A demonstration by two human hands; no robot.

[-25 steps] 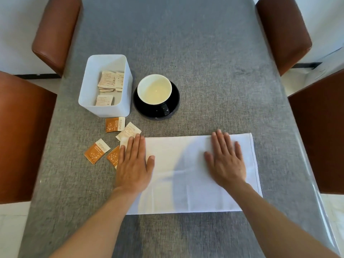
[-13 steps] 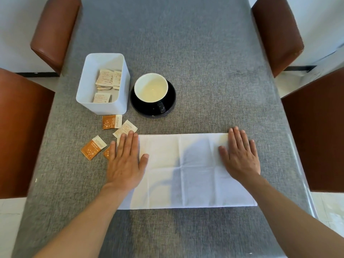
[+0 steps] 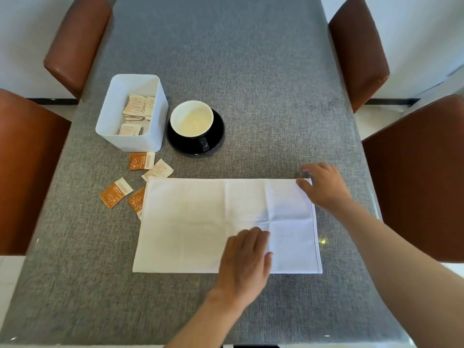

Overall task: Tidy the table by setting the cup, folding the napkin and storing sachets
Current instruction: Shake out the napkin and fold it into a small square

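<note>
A white napkin lies flat, folded to a wide rectangle, on the grey table. My left hand rests palm down on its near middle, fingers together. My right hand pinches the napkin's far right corner. A white-lined cup sits on a black saucer behind the napkin. Left of the cup stands a white box with several sachets inside. Several loose orange and white sachets lie by the napkin's left edge; one is partly under it.
Brown chairs stand around the table: two on the left and two on the right. Bare grey cloth stretches behind the cup and in front of the napkin.
My left hand slid from the napkin's left end to its near middle. My right hand moved to the far right corner and closed on it.
</note>
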